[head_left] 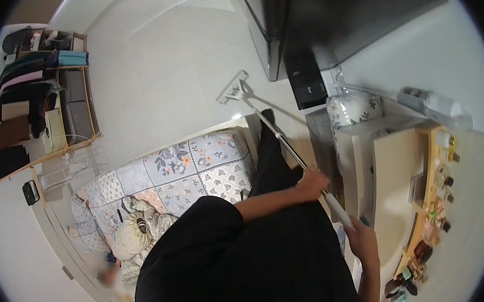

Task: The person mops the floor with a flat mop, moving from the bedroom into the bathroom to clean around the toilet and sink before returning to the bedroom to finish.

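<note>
A long-handled mop point(294, 151) with a metal pole and a narrow pale head point(233, 89) slants across the view. The head rests on the pale tiled floor, beyond the foot of the bed. My left hand point(312, 185) is wrapped round the pole partway up. Lower down in the view, my right hand point(361, 239) is closed round the white grip near the pole's upper end. The fingers of both hands are partly hidden by the hands themselves.
A bed with a floral patchwork cover point(195, 158) stands left of my legs. On the right are a pale cabinet point(389, 175) and a wooden shelf of small bottles point(420, 224). A dark, glossy tall unit point(276, 27) stands ahead. Clothes hang on a rack point(22, 91) at far left.
</note>
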`<move>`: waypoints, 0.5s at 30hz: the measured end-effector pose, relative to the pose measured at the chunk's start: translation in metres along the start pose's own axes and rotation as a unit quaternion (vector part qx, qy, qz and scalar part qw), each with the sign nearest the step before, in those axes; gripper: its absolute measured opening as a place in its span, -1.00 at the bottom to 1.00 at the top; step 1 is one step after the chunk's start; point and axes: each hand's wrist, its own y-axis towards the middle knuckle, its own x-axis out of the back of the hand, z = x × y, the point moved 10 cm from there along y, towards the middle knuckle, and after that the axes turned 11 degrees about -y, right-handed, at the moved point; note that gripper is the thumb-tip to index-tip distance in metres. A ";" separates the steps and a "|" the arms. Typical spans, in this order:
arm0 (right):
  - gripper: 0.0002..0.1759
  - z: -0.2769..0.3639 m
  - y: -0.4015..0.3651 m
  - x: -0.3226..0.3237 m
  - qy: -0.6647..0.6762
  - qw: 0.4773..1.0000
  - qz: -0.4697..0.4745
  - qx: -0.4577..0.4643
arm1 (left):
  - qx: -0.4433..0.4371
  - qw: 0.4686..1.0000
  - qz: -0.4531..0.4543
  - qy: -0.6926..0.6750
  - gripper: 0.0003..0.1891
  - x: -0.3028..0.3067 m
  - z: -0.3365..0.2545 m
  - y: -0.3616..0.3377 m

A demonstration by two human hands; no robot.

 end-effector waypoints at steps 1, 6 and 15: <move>-0.65 -0.022 -0.023 -0.003 0.007 1.000 -0.006 -0.020 | -0.021 0.999 0.032 0.000 -0.91 -0.013 -0.034 0.000; -0.62 -0.054 -0.027 -0.054 0.101 0.994 -0.021 -0.043 | -0.047 0.996 0.072 -0.011 -0.88 -0.042 -0.023 -0.012; -0.59 0.131 0.195 -0.130 0.231 0.956 -0.094 0.152 | 0.186 0.927 0.068 0.320 -0.75 0.128 0.220 0.009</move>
